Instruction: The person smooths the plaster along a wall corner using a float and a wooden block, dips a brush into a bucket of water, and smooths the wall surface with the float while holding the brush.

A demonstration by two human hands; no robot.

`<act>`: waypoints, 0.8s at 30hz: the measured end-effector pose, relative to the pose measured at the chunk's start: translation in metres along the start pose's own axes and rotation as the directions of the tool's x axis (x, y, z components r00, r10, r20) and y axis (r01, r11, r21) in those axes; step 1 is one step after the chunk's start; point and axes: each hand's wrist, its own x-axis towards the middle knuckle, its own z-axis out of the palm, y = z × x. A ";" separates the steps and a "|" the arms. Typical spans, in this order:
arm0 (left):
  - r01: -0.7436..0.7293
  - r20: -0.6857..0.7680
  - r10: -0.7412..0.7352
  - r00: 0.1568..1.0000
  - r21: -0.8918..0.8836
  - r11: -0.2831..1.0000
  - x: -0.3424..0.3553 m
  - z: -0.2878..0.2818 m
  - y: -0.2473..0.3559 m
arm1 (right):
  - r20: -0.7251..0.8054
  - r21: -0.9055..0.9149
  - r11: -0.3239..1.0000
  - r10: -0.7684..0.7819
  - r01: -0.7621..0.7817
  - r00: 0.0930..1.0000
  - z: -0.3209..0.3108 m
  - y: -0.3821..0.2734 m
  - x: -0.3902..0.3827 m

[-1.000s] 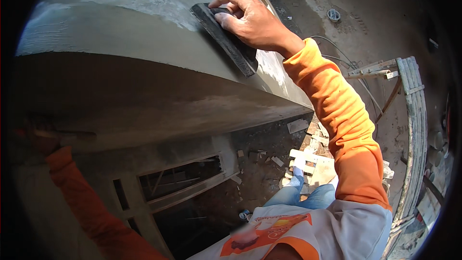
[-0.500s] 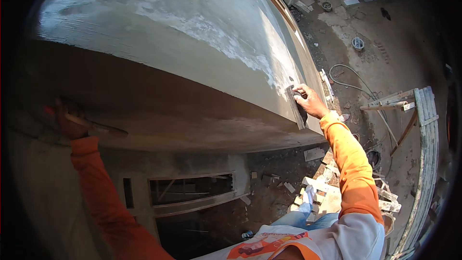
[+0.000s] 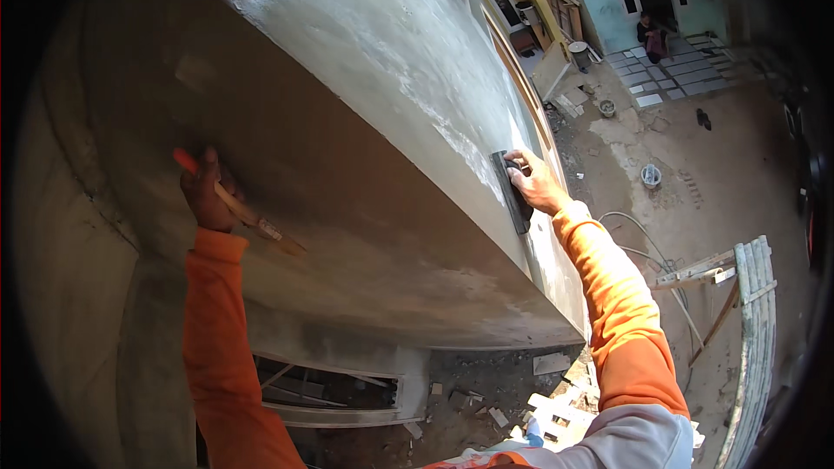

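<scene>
My right hand [image 3: 537,182] grips a dark, flat plastering float [image 3: 512,194] by its back. Its face rests against the grey plastered surface [image 3: 373,61], which shows wet, whitish streaks. In shadow on the left, my left hand [image 3: 208,191] is closed round a paintbrush [image 3: 248,215]. The brush has a red handle end and a wooden-coloured body, and its tip points down and right. Behind it lies the brown-grey shaded face [image 3: 347,200] of the same structure; whether the brush touches it I cannot tell. A sharp edge divides the lit face from the shaded one.
Far below on the right stands a bamboo and timber frame [image 3: 751,339], with a hose [image 3: 638,230] beside it. A bucket [image 3: 651,176] stands on the dirt ground. Another person [image 3: 653,39] sits by the tiled patch. Below me are a window opening [image 3: 334,386] and wooden slats [image 3: 565,417].
The view has shifted, bringing more of the yard and the seated person into sight. My right hand, with the float, has moved up along the lit face. The left still holds the brush.
</scene>
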 end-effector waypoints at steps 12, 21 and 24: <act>-0.017 0.045 0.019 0.999 -0.036 0.999 -0.012 0.007 0.017 | 0.043 -0.448 0.879 0.206 -0.166 0.977 -0.035 -0.003 0.003; 0.173 0.102 -0.162 0.982 -0.118 0.978 -0.016 -0.020 0.028 | -0.533 0.391 0.864 0.493 -0.316 0.687 0.004 -0.112 -0.236; 0.112 -0.109 -0.149 0.983 -0.289 0.951 -0.065 0.007 0.025 | -0.189 0.636 0.709 0.525 -0.304 0.829 0.049 -0.196 -0.263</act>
